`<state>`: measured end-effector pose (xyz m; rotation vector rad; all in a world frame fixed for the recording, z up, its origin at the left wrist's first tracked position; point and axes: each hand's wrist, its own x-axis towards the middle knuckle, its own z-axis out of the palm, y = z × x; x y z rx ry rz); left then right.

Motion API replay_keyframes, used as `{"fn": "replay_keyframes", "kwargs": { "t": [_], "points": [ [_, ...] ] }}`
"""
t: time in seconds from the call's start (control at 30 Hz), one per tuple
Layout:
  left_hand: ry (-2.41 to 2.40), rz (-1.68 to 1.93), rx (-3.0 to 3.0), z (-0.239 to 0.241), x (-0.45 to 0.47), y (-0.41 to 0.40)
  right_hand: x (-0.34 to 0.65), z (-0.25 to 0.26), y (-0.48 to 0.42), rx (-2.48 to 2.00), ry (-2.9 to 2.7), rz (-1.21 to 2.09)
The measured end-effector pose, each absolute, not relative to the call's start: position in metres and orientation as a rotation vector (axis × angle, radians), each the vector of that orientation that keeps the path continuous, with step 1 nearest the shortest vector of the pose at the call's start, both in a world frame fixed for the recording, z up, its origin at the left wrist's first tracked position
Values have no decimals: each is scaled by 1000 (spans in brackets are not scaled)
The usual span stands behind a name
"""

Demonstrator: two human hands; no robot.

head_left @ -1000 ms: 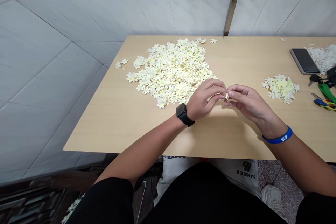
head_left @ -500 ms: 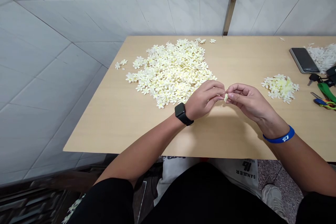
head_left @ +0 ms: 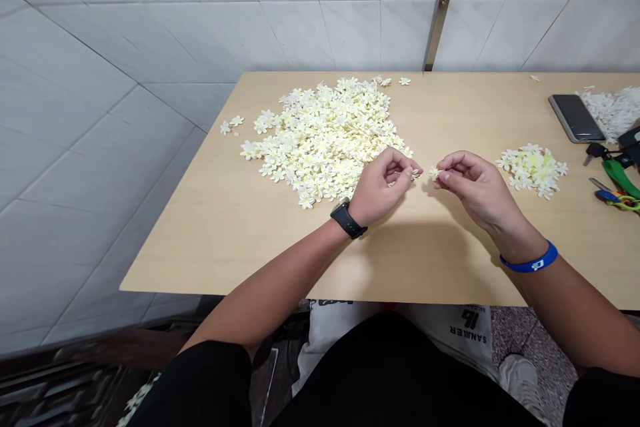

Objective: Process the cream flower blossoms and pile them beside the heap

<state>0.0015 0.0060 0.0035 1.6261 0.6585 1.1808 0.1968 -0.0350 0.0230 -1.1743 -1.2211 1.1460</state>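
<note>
My right hand (head_left: pixel 473 190) pinches a small pale-yellow artificial flower (head_left: pixel 434 174) between thumb and fingertips, above the table. A short gap to its left, my left hand (head_left: pixel 383 187) has thumb and fingers closed on another small white flower (head_left: pixel 415 174), mostly covered by the fingertips. Just behind the left hand spreads a large heap of cream flowers (head_left: pixel 325 133). To the right of my right hand lies a smaller pile of similar flowers (head_left: pixel 533 170), yellower in its middle.
On the right of the wooden table (head_left: pixel 225 227) lie a phone (head_left: pixel 577 118), a heap of white bits (head_left: pixel 615 110), keys (head_left: pixel 595 152) and scissors with coloured handles (head_left: pixel 620 199). A tiled wall (head_left: pixel 300 33) stands behind the table's back edge.
My hands were together at one flower and have drawn apart. The right hand keeps a flower at its fingertips; another now shows in the left fingertips.
</note>
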Motion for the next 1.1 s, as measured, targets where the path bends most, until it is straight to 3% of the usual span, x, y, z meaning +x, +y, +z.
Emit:
{"fn": "replay_keyframes", "kwargs": {
  "t": [0.23, 0.47, 0.67, 1.1],
  "points": [
    [737, 921, 1259, 11, 5, 5, 191, 23, -39, -1110, -1371, 1021],
    [754, 899, 1667, 20, 0, 3, 189, 22, -41, -1109, -1429, 981],
    [711, 799, 1611, 16, -1, 6, 188, 23, -42, -1131, -1429, 961],
    [663, 824, 1626, 12, 0, 6, 193, 28, -40, -1146, -1381, 1239]
  ]
}}
